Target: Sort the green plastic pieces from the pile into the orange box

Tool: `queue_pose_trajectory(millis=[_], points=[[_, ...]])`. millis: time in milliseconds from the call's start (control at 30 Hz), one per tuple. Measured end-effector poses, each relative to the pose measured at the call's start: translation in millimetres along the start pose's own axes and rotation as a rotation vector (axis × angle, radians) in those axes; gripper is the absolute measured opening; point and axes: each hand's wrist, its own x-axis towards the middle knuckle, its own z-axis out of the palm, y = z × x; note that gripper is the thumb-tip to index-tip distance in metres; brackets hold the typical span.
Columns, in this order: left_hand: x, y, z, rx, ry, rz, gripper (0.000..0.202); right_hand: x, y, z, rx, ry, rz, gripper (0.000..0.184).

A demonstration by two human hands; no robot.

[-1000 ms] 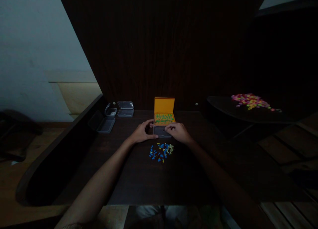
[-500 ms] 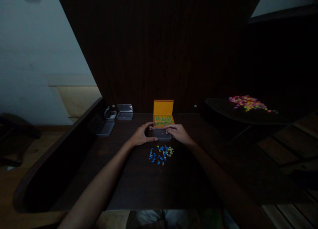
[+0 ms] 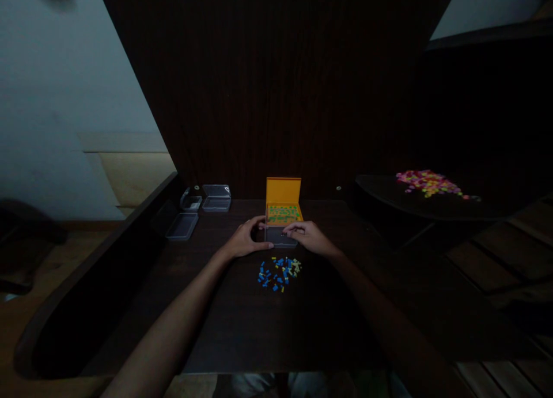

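Observation:
A small clear plastic box lies on the dark wooden table between my hands. My left hand curls round its left end with thumb and fingers on it. My right hand pinches its right end and top edge. Just behind it stands an open orange box with its lid up and small green pieces inside. In front of my hands lies a loose heap of small blue, yellow and pale pieces.
Three clear plastic boxes sit at the table's back left, some open. A pile of pink and yellow pieces lies on a dark round surface to the right. A dark panel rises behind the table; the table's raised curved edge runs along the left.
The view has tilted slightly, so everything sits a little lower in the frame. Both hands stay on the clear box; the right fingers have shifted a little along its top edge.

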Motion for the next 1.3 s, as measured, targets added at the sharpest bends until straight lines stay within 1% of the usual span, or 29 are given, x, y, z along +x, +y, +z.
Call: queue_pose_trajectory(millis=[133, 267, 367, 567, 667, 733, 900, 1033, 1167, 1300], points=[[0, 1, -0.3, -0.004, 0.005, 0.003, 0.083, -1, 6, 0, -0.043, 0.046, -0.022, 0.021], [0, 2, -0.5, 0.000, 0.001, -0.005, 0.082, -3, 5, 1, -0.094, 0.073, -0.035, 0.021], [0, 1, 0.1, -0.014, 0.004, -0.005, 0.082, -4, 1, 1, -0.139, 0.071, -0.050, 0.021], [0, 0, 1.2, -0.035, 0.015, 0.009, 0.081, -5, -5, -2, -0.329, 0.019, -0.144, 0.018], [0, 0, 1.3, -0.037, 0.014, 0.001, 0.083, -5, -4, -3, -0.380, 0.042, -0.197, 0.015], [0, -1, 1.3, -0.041, 0.015, 0.000, 0.083, -5, -4, -3, -0.406, 0.050, -0.207, 0.014], [0, -1, 1.2, -0.045, 0.002, 0.003, 0.084, -3, -8, 1, -0.467, 0.019, -0.157, 0.016], [1, -1, 1.3, -0.049, 0.007, 0.006, 0.083, -2, -15, 4, -0.579, 0.052, -0.089, 0.019], [0, -1, 1.0, -0.045, 0.003, 0.006, 0.081, -2, -19, 6, -0.682, 0.083, -0.006, 0.016], [1, -1, 0.8, -0.045, -0.007, 0.011, 0.083, -1, -20, 7, -0.711, 0.083, 0.009, 0.017]])
